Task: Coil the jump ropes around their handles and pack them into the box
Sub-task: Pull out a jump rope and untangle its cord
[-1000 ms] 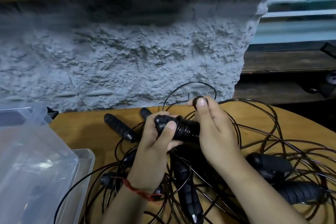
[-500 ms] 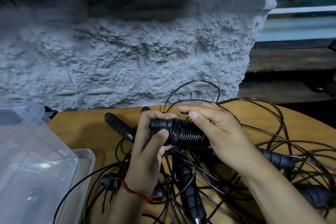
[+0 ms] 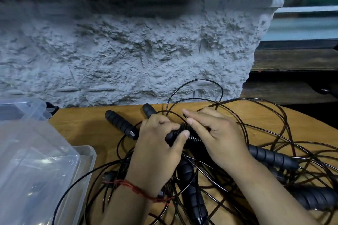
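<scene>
Rolled knuckles-up, left hand [image 3: 155, 153] and right hand [image 3: 217, 137] fingers [image 3: 198, 124] clasp coiled handle [image 3: 193, 137] above table [image 3: 87, 124]

left hand [image 3: 157, 150] grips rope-wound handle [image 3: 184, 134] | right hand [image 3: 215, 133] curled over its coils | loose black rope [image 3: 256, 113] tangled on wooden table [image 3: 87, 128] | clear plastic box [image 3: 36, 160] at left

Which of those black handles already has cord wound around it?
The handle gripped by the left hand and right hand: tight coils wrap it. The bare handle lying to their left and the rest carry none.
</scene>
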Motion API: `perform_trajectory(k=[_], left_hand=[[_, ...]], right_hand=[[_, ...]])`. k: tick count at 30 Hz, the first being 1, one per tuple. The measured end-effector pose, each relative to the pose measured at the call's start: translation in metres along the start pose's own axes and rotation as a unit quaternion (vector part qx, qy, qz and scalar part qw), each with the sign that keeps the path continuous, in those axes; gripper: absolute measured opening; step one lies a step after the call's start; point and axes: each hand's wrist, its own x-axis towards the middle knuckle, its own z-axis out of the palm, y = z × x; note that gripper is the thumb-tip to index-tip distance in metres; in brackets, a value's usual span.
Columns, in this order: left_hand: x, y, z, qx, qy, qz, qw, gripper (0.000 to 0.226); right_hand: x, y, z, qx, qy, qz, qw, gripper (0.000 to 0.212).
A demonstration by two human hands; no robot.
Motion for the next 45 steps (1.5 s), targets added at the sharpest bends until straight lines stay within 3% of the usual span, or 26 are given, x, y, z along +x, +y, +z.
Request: perform_trajectory(k=[4, 8, 11, 20, 25, 28, 31, 33, 38, 42, 45], left_hand=[[0.002, 0.005, -0.003, -0.066, 0.002, -0.094, 0.993, 0.015], [0.003, 0.006, -0.004, -0.145, -0.013, -0.171, 0.974, 0.018], [0.004, 0.006, -0.005, -0.173, -0.013, -0.193, 0.966, 0.023], [0.009, -0.002, -0.006, -0.284, -0.012, -0.261, 0.922, 0.018], [0.007, -0.001, -0.007, -0.311, -0.006, -0.203, 0.929, 0.028], [0.006, 0.0, -0.015, -0.325, -0.051, -0.167, 0.929, 0.035], [0.007, -0.011, -0.02, -0.213, -0.066, -0.064, 0.973, 0.038], [0.008, -0.021, -0.023, -0.156, -0.084, -0.005, 0.984, 0.033], [0.009, -0.037, -0.042, -0.226, -0.215, 0.015, 0.95, 0.025], [0.009, -0.038, -0.046, -0.114, -0.259, 0.079, 0.956, 0.024], [0.01, -0.036, -0.044, -0.104, -0.272, 0.093, 0.952, 0.019]], right_hand=[[-0.001, -0.005, 0.001, -0.031, -0.001, 0.039, 0.999, 0.042], [-0.002, -0.008, 0.001, 0.029, 0.006, 0.056, 0.998, 0.014], [-0.001, -0.011, -0.004, 0.078, -0.023, 0.068, 0.994, 0.006], [0.008, -0.014, -0.013, -0.069, -0.112, -0.043, 0.99, 0.012], [0.008, -0.016, -0.008, -0.124, -0.119, -0.054, 0.984, 0.016], [0.005, -0.009, -0.005, -0.023, -0.085, 0.027, 0.996, 0.006], [0.008, -0.007, -0.006, 0.113, -0.093, 0.115, 0.982, 0.003], [0.01, -0.009, -0.008, 0.159, -0.106, 0.147, 0.971, 0.005], [0.01, -0.006, -0.014, 0.186, -0.145, 0.189, 0.953, 0.03], [0.01, -0.002, -0.018, 0.189, -0.231, 0.19, 0.935, 0.039], [0.01, -0.006, -0.021, 0.175, -0.266, 0.185, 0.93, 0.04]])
